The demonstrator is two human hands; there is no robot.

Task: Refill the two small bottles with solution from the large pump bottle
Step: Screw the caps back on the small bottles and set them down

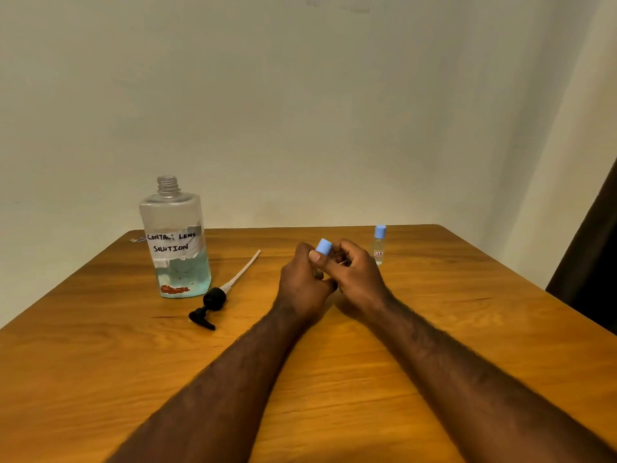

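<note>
A large clear bottle [177,242] labelled "Contact Lens Solution" stands uncapped at the left, with blue liquid in its lower part. Its black pump head [213,304] with a white tube lies on the table beside it. My left hand [302,285] grips a small bottle, whose body is mostly hidden in the fingers. My right hand [355,272] pinches that bottle's blue cap [324,246]. Whether the cap is on or off the neck I cannot tell. A second small bottle [379,243] with a blue cap stands upright at the back right.
The wooden table [334,379] runs up to a pale wall behind. A dark curtain [591,262] hangs past the table's right edge.
</note>
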